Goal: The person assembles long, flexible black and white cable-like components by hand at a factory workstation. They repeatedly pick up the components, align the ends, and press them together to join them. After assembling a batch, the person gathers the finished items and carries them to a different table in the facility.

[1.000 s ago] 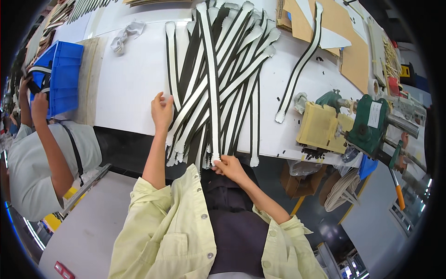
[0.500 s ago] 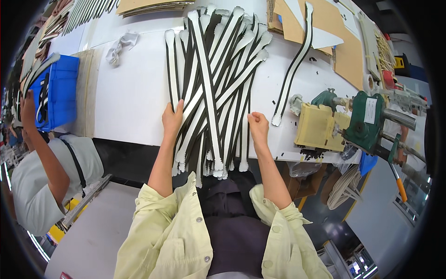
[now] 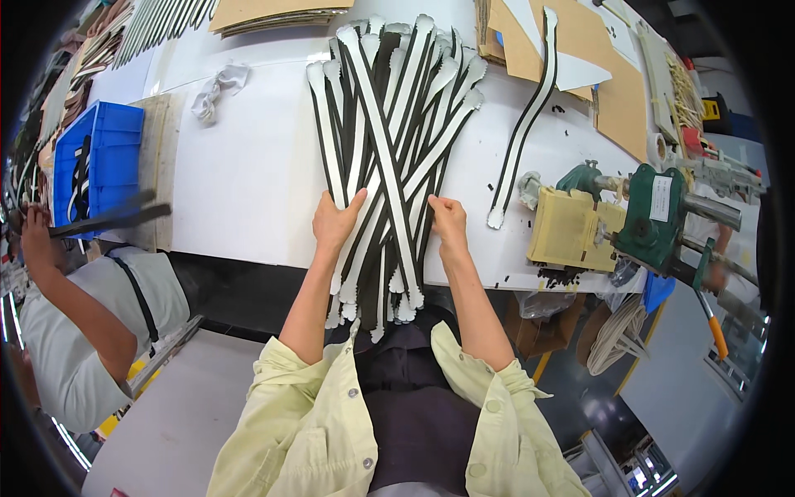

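A heap of long black-and-white strips (image 3: 383,141) with ragged white ends lies crisscrossed in front of me, the near ends hanging past the table edge. My left hand (image 3: 337,219) is closed around the heap's left side, thumb on top. On the opposite side, my right hand (image 3: 448,219) grips the outer strips with curled fingers. Between them the strips are squeezed into a narrower bundle. One single strip (image 3: 528,116) lies apart to the right, curving away toward the cardboard.
Right of me stands a green clamp-like machine (image 3: 650,219) beside a yellow block (image 3: 573,228). Cardboard sheets (image 3: 613,99) lie at the far right, a crumpled white cloth (image 3: 219,93) at the far left. A co-worker (image 3: 91,323) handles dark strips by a blue bin (image 3: 116,157).
My hands have come closer together, drawing the strips into a tighter bundle. At left, the co-worker's hand has lowered, and dark strips now stretch out over the table edge.
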### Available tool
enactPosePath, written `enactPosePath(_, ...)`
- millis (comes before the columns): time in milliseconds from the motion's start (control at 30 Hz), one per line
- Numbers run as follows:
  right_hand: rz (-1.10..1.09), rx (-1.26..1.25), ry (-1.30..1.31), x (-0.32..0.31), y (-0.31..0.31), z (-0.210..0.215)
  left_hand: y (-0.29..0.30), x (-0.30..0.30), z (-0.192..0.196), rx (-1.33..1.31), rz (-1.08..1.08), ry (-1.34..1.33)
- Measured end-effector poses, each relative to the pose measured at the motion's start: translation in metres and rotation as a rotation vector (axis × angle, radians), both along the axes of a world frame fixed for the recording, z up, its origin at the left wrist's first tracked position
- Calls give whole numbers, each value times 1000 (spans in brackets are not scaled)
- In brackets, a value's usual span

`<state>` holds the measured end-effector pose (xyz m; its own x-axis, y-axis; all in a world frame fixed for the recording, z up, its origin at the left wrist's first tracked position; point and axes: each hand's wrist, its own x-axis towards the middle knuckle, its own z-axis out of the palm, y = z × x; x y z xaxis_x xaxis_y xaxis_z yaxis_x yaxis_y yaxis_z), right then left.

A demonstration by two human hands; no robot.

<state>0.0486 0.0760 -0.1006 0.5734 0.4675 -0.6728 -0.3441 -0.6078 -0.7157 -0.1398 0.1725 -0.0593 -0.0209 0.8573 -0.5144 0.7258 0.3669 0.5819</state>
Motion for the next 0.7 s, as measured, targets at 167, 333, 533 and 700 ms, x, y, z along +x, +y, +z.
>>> enactPosePath(167,176,-54,138,18,6,12,4,-9,-23,-197,128,-293)
enactPosePath(333,70,110,350,-4,20,28,-7,4,-23,-215,92,-318)
enactPosePath(533,227,84,70,-21,13,39,-34,10,-13,-106,95,-345)
enactPosePath(700,192,225,207,-21,5,50,-35,6,-12,-406,217,-679)
